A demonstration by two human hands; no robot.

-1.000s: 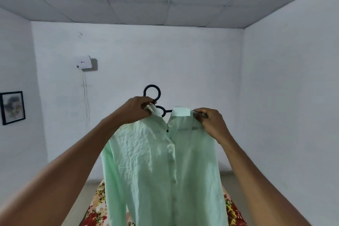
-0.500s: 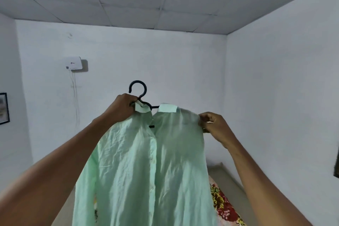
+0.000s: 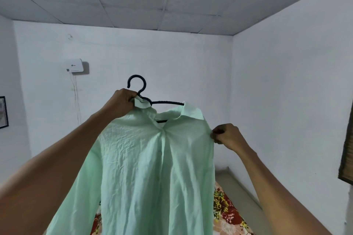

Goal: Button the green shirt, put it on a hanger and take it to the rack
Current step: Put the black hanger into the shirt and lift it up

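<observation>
The pale green shirt (image 3: pixel 149 168) hangs in front of me at chest height, buttoned down the front and draped on a black hanger (image 3: pixel 142 89) whose hook sticks up above the collar. My left hand (image 3: pixel 120 104) grips the hanger's neck together with the left collar flap. My right hand (image 3: pixel 226 135) pinches the shirt's right shoulder seam, out past the hanger's bare right arm. The collar is open and slightly lopsided. No rack is in view.
A flower-patterned bed cover (image 3: pixel 227 210) lies below, behind the shirt. White walls close in ahead and on the right. A white box (image 3: pixel 74 66) with a cable hangs on the far wall, a framed picture (image 3: pixel 3 111) at the left edge, and a dark frame (image 3: pixel 346 150) at the right edge.
My right hand has slid from beside the collar out to the shoulder seam, spreading the fabric. The hanger's right arm now shows above the collar. My view has swung left.
</observation>
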